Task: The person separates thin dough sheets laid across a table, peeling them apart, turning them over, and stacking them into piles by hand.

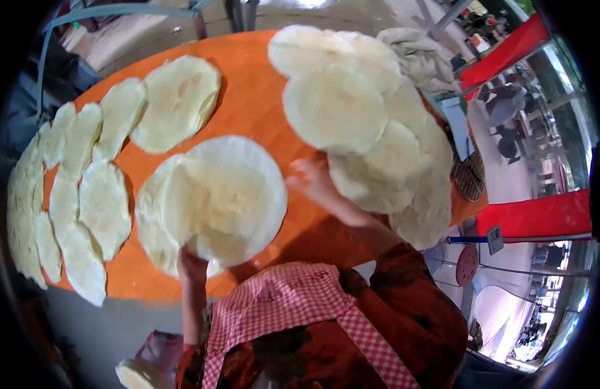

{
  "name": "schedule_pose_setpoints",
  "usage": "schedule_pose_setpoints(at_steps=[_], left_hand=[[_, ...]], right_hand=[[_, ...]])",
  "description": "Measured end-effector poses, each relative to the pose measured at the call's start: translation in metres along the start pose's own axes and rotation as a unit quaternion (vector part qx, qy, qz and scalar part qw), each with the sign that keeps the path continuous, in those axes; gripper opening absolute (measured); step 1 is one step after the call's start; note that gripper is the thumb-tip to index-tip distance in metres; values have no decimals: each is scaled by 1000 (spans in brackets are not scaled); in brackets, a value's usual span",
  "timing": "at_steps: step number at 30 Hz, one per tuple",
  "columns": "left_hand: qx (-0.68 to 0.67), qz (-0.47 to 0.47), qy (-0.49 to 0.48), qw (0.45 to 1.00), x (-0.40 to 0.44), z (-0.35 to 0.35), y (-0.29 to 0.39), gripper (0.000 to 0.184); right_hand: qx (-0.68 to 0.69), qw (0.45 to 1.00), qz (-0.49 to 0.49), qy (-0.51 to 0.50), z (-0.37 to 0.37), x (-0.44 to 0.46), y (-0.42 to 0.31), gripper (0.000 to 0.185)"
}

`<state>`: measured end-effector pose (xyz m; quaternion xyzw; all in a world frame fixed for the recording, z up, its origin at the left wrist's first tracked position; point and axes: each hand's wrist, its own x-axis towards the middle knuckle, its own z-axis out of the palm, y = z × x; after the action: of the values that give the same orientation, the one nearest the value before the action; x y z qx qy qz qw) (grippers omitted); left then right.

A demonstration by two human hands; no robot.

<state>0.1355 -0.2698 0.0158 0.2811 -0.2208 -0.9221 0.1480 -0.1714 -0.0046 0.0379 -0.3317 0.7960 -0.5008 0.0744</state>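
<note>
Head view: bread [229, 188], probably light, floppy and tearable, is best held at opposite edges; one is pinched by left grip [193, 264], right grip [310, 183] loosely spread, empty.

A crumpled beige cloth [420, 58] lies at the far right edge of the orange surface [248, 78], a flat pale-blue object [457, 123] near it. Farther right are an upper red panel [507, 50] and a lower red panel [540, 218], plus a blue rod [467, 240] above a round reddish disc [467, 265]. A blue metal frame [125, 10] stands upper left.
</note>
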Motion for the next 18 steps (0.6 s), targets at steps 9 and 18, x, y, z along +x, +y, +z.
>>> schedule_pose_setpoints(at_steps=[9,18], left_hand=[[46,27,-45,998,4,28,35,40],[229,58,-78,969,-17,31,62,49]], right_hand=[[-119,971,-116,-169,159,-33,-162,35],[169,958,164,161,-91,-24,-220,35]])
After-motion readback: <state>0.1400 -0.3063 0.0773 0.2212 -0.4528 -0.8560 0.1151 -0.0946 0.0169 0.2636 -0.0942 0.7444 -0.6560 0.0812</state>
